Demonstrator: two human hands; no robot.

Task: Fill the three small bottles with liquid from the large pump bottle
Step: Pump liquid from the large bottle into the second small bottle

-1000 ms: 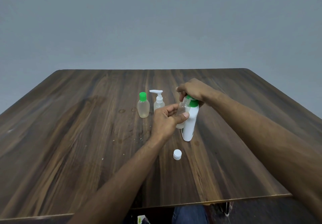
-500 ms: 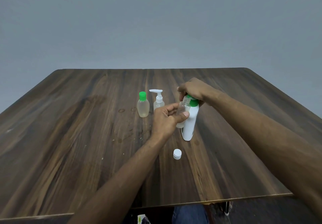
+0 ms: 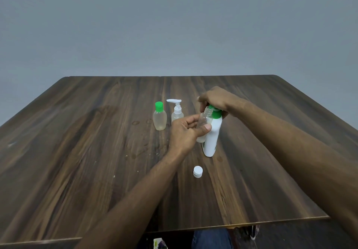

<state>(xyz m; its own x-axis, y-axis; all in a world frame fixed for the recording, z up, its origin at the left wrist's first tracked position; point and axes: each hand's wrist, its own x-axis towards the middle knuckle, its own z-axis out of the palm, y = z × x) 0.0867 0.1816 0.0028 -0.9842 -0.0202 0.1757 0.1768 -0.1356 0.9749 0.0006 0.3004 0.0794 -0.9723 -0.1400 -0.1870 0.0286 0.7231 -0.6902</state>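
Note:
The large white pump bottle (image 3: 212, 138) with a green pump top stands near the table's middle. My right hand (image 3: 215, 99) rests on top of its pump head and covers most of it. My left hand (image 3: 186, 132) holds a small clear uncapped bottle (image 3: 203, 118), tilted with its threaded neck right under the pump spout. That bottle's white cap (image 3: 197, 171) lies on the table in front. To the left stand a small clear bottle with a green cap (image 3: 159, 117) and a small bottle with a white pump (image 3: 176, 111).
The dark wooden table (image 3: 77, 151) has a few wet spots (image 3: 135, 122) left of the bottles. Its front edge runs just above my knees. A plain grey wall is behind.
Hardly any. My right hand has stayed on the pump head and my left hand keeps the small bottle at the spout, shifted only slightly.

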